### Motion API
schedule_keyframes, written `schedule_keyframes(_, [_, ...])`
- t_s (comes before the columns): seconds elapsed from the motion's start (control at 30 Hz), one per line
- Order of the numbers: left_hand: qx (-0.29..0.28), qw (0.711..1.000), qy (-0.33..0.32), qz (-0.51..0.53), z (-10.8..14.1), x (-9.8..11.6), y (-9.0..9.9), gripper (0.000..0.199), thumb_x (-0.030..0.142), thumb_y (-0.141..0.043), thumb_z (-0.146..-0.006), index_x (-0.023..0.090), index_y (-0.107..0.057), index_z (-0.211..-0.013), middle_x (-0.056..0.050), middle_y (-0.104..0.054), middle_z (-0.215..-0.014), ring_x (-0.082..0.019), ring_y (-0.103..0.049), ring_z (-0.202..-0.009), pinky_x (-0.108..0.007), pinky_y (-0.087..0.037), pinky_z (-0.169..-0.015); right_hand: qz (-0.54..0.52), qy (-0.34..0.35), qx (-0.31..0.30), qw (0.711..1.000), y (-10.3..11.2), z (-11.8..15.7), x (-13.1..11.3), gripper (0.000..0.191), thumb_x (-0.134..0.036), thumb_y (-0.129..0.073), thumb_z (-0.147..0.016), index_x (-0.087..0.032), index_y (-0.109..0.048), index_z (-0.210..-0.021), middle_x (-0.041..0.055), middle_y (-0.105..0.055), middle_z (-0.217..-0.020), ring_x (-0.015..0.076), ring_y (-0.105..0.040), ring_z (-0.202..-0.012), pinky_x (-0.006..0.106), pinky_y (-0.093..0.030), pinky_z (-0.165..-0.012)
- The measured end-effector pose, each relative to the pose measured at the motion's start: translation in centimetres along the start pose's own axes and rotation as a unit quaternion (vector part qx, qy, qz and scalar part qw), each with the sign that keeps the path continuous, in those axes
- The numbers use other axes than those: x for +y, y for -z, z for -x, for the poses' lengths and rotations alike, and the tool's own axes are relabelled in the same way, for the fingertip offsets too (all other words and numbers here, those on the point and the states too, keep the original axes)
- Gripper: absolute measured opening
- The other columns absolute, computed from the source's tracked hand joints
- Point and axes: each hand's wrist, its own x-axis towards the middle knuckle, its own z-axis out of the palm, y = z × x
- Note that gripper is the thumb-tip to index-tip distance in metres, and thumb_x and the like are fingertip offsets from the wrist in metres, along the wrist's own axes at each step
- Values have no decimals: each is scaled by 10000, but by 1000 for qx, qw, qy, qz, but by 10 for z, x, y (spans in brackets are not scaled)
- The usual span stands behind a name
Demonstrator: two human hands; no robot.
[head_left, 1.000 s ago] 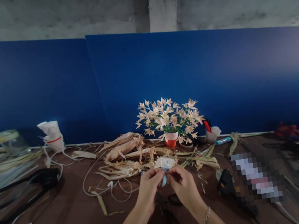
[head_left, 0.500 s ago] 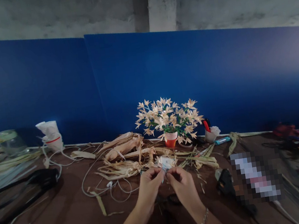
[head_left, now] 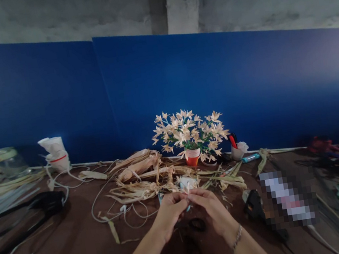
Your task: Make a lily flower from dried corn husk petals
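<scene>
My left hand [head_left: 173, 211] and my right hand [head_left: 209, 208] meet low in the middle of the view, fingertips pinched together. Between them is a small pale petal-like piece [head_left: 187, 190], mostly hidden by the fingers. A bit of light blue shows just below the pinch. Right behind the fingers lies a white, rounded thing [head_left: 188, 181] whose kind I cannot make out. Beyond it spread dried corn husks [head_left: 144, 171]. Farther back stands a red and white cup [head_left: 193, 157] of cream star-shaped flowers [head_left: 186, 131] with green stems.
To the right lie a black glue gun [head_left: 255, 205], a blurred-out pale bar and a teal tube [head_left: 250, 158]. A small cup [head_left: 237, 152] holds red-handled tools. White cable [head_left: 132, 221] loops across the brown table [head_left: 79, 250]. At left are a glass jar [head_left: 10, 161] and a white-wrapped bundle [head_left: 55, 154].
My right hand has turned, its fingers now reaching over toward the left fingertips. The small piece has shifted in the pinch, and the view has moved slightly.
</scene>
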Motion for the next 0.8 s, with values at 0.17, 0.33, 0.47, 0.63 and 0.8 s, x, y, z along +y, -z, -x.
schedule_keyframes(0.17, [5,1000,21,0,1,2,-1,179,257,-621,-565,145,-482,-551,79,-398,-447,-30,-305,-363,-184,-170,-383,-44,-10,-32,998,6,-1,2,113,-185,-695,-590,-129,-599,-608,-30,-562,-534,67,-484,-485,187,-376,-503])
schedule_keyframes(0.33, [-8,1000,20,-5,2,4,-2,158,237,-608,-572,144,-480,-557,83,-386,-424,-31,-299,-364,-179,-173,-380,-84,-38,-45,995,10,-4,4,101,-147,-691,-588,-115,-596,-583,-21,-560,-506,68,-474,-466,198,-369,-494])
schedule_keyframes(0.47, [-19,1000,8,-9,3,5,-2,140,235,-598,-577,135,-500,-567,76,-403,-422,-31,-296,-367,-179,-181,-382,-120,-55,-40,990,9,-4,6,76,-119,-683,-594,-111,-608,-603,-18,-578,-529,61,-478,-477,183,-341,-480])
schedule_keyframes(0.63, [-27,999,-8,-24,4,7,-2,153,249,-605,-577,140,-498,-582,84,-383,-447,-30,-279,-382,-175,-186,-389,-128,-83,-53,987,12,-4,9,84,-148,-682,-602,-108,-612,-625,-9,-580,-522,83,-499,-485,212,-355,-505])
schedule_keyframes(0.8, [-7,996,-39,-86,4,8,-4,105,226,-575,-602,122,-553,-602,48,-464,-499,-50,-353,-448,-178,-257,-435,-140,-93,-38,985,15,-6,12,84,-130,-687,-593,-110,-607,-610,-21,-570,-504,71,-496,-477,199,-358,-515])
